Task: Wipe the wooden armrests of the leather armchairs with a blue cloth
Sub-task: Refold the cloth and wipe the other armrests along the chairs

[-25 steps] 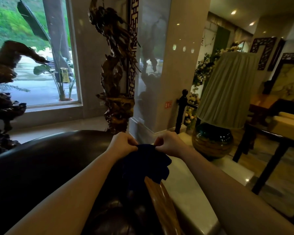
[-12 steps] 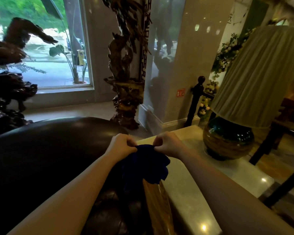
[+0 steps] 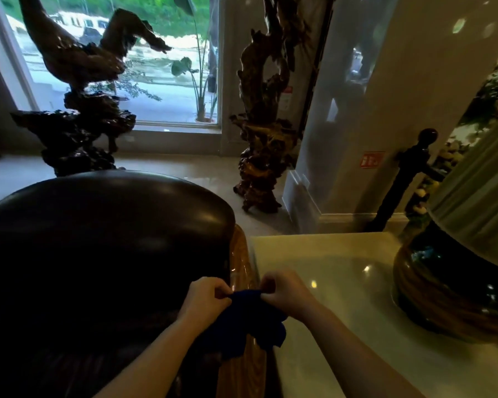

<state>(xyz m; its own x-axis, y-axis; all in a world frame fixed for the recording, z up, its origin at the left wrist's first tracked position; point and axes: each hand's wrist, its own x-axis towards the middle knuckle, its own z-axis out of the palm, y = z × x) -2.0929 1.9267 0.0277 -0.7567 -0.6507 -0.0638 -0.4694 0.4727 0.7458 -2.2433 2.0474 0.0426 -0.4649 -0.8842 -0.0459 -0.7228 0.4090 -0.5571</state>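
Observation:
A dark leather armchair fills the lower left. Its glossy wooden armrest runs along the chair's right side toward me. The blue cloth hangs bunched just above that armrest. My left hand pinches the cloth's top left edge. My right hand pinches its top right edge. The two hands sit close together, and the cloth covers part of the armrest below them.
A pale stone side table stands right of the armrest and carries a lamp with a pleated shade. Carved dark wood sculptures stand on the floor behind the chair, near a window and a pillar.
The view has tilted downward and shifted left, so the chair back and table now fill more of the frame. Both hands still hold the cloth over the armrest.

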